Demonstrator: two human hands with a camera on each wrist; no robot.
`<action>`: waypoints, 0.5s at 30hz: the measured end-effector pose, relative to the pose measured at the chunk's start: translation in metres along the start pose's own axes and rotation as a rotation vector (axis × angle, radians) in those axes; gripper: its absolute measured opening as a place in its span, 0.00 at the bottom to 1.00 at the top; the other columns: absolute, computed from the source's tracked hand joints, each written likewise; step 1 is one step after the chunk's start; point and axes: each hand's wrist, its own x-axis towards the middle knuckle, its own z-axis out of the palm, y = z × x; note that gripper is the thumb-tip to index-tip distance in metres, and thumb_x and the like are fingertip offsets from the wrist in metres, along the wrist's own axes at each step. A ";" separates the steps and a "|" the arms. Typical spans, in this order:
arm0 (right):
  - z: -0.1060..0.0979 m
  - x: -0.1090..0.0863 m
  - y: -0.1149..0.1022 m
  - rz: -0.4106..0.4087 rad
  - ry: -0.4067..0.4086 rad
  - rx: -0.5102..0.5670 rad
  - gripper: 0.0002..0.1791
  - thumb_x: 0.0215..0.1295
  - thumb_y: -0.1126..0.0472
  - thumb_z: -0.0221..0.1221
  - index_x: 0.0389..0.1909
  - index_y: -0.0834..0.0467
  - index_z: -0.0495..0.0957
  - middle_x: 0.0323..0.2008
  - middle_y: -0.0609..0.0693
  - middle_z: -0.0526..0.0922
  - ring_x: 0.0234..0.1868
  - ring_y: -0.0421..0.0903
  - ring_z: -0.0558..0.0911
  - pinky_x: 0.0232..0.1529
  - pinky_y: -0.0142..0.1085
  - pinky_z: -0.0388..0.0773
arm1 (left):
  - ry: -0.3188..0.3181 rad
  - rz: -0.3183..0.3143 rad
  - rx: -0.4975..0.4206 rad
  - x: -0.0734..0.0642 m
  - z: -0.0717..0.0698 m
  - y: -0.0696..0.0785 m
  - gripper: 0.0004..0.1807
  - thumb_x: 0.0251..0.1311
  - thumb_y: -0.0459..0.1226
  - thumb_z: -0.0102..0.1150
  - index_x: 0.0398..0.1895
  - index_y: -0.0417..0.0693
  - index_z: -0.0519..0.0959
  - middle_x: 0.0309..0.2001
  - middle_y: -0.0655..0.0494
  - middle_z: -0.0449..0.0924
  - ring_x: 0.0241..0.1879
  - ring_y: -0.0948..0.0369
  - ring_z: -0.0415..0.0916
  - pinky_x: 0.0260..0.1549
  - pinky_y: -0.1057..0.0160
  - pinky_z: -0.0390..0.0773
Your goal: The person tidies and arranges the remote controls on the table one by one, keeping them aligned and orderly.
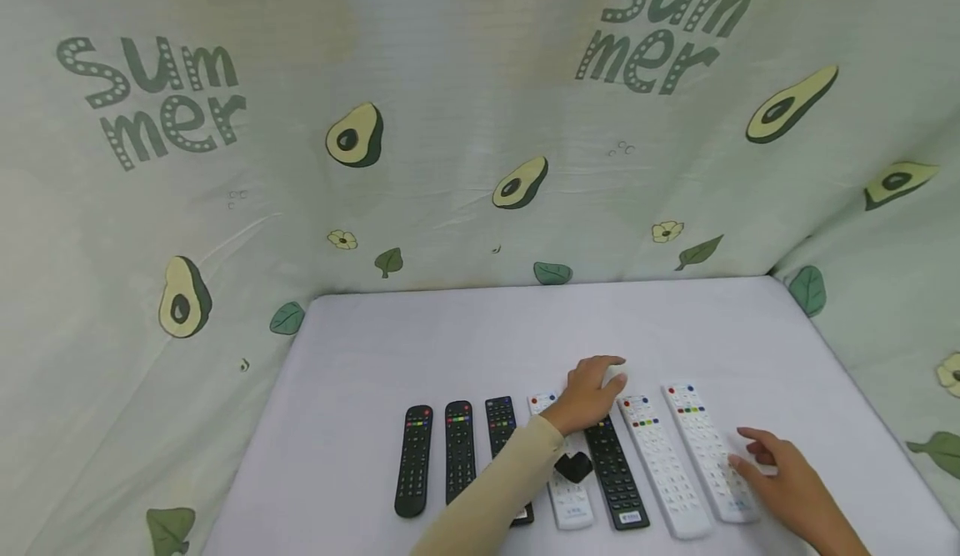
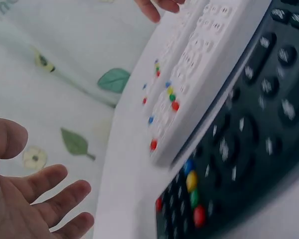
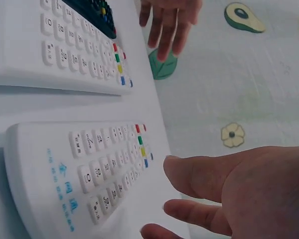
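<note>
Several remote controls lie side by side in a row. My left hand (image 1: 588,393) hovers around the top end of a black remote (image 1: 617,474), thumb and fingers apart with nothing between them. Its forearm hides parts of a white remote (image 1: 570,502) and a black remote (image 1: 501,423). My right hand (image 1: 783,479) is at the right side of the rightmost white remote (image 1: 708,453), fingers loosely bent and holding nothing. Whether its thumb touches that remote, I cannot tell. Another white remote (image 1: 663,466) lies between the hands.
Two more black remotes (image 1: 414,461) lie at the row's left end, one partly behind the sleeve (image 1: 487,498). The remotes rest on a white-covered table (image 1: 360,348). A cloth printed with avocados and leaves (image 1: 435,147) hangs behind and at both sides.
</note>
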 end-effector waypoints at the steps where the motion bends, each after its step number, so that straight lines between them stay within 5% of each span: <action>1: -0.001 0.003 0.000 -0.013 0.015 -0.004 0.32 0.74 0.61 0.62 0.66 0.80 0.65 0.51 0.81 0.75 0.52 0.76 0.79 0.50 0.66 0.79 | 0.012 -0.003 -0.012 -0.003 -0.005 -0.004 0.27 0.82 0.52 0.41 0.77 0.55 0.70 0.77 0.58 0.67 0.80 0.58 0.56 0.80 0.51 0.53; 15: -0.012 0.039 -0.011 -0.073 0.087 -0.022 0.29 0.79 0.60 0.56 0.67 0.80 0.62 0.54 0.84 0.70 0.54 0.80 0.75 0.50 0.68 0.78 | 0.220 -0.040 -0.116 -0.054 -0.078 -0.058 0.27 0.84 0.48 0.40 0.78 0.48 0.68 0.78 0.46 0.65 0.80 0.42 0.54 0.76 0.30 0.53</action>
